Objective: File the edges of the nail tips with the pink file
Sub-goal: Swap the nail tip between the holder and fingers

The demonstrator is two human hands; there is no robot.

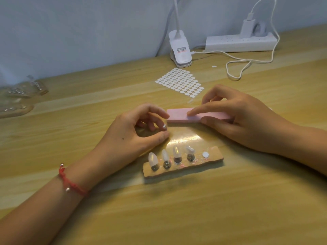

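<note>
My right hand [235, 117] grips the pink file [178, 115], a flat block held level just above the table, index finger lying along its top. My left hand [139, 133] pinches a small clear nail tip [164, 126] between thumb and fingers, right below the file's left end. In front of both hands lies a wooden holder strip [208, 160] with several nail tips [153, 159] standing on metal pegs and one white sticky dot [205, 154] on its right part.
A sheet of white adhesive tabs [179, 80] lies behind the hands. Further back stand a white clip lamp base [180, 50], a power strip [240, 43] with a charger, and a looping white cable [237, 68]. Clear nail packs [19, 96] sit at the far left.
</note>
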